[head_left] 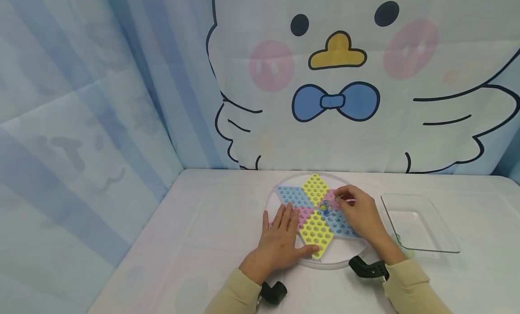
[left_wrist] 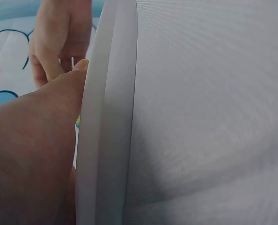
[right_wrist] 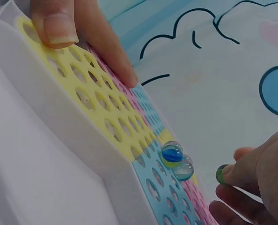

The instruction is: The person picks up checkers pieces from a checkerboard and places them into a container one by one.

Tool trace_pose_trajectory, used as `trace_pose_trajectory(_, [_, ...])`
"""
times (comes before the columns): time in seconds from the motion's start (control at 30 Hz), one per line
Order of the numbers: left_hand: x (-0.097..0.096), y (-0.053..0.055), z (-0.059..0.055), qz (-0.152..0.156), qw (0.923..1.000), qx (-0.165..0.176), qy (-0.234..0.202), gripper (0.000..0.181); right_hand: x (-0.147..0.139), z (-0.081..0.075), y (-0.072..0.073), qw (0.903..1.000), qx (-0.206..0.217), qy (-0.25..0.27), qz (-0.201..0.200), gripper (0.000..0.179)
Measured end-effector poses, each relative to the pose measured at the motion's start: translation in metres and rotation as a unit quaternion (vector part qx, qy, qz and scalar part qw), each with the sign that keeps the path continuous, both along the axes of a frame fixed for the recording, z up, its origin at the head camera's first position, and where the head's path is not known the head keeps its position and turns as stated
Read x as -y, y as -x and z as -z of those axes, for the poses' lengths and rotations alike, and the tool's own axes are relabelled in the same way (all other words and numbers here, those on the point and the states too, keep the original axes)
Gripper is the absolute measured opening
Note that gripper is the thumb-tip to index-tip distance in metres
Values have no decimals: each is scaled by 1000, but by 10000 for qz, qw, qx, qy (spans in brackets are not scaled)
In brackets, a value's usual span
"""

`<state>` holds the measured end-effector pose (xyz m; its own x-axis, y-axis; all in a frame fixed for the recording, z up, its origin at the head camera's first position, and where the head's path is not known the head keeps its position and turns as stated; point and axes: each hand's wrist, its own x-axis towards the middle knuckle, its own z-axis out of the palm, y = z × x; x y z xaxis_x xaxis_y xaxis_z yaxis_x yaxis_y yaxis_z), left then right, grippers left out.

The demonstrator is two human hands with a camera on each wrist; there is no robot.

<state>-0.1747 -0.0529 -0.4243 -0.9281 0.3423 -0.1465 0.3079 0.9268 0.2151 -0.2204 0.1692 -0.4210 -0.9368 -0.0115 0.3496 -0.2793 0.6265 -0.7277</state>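
Observation:
A star-shaped Chinese checkers board (head_left: 317, 232) with yellow, blue and pink hole-filled sections lies on a round white base (head_left: 342, 251). My left hand (head_left: 278, 247) lies flat across its left and near side, fingers spread, thumb on the near yellow section. Above the far right pink section, my right hand (head_left: 360, 214) pinches a green marble (right_wrist: 220, 174) between thumb and finger. A few clear glass marbles (right_wrist: 171, 153) with coloured swirls sit in holes near the board's middle, beside the right fingertips.
To the right of the board stands a clear square plastic container (head_left: 431, 250), with something small and greenish at its near left corner. A pale cloth covers the table (head_left: 203, 241). Behind it hangs a curtain (head_left: 260, 138) with a cartoon bird.

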Motion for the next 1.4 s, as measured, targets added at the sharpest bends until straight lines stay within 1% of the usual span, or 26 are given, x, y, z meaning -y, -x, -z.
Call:
trace_pose_trajectory(0.23, [1, 0, 0, 6, 10000, -5, -17, 107, 0, -13, -7, 9998, 192, 65, 52, 19])
trace_pose_trajectory(0.33, [2, 0, 1, 35, 10000, -12, -51, 107, -2, -19, -11, 9996, 249, 6, 107, 20])
trace_pose_trajectory(0.43, [2, 1, 1, 52, 10000, -25, -71, 107, -4, -24, -14, 9997, 204, -37, 111, 19])
trace_pose_trajectory(0.57, [3, 0, 1, 39, 10000, -16, -90, 107, -7, -28, -18, 10000, 27, -59, 64, 19])
trace_pose_trajectory(0.83, [3, -1, 0, 33, 9998, 47, -168, 107, -17, -33, -25, 9996, -183, -145, 156, 19])
trace_pose_trajectory(1.1, [3, -1, 0, 86, 9998, 19, -200, 106, -30, -36, -32, 9993, -155, -222, 244, 21])
trace_pose_trajectory(1.4, [2, -1, 0, 117, 9996, -13, -238, 106, -48, -37, -39, 9983, -310, -320, 363, 20])
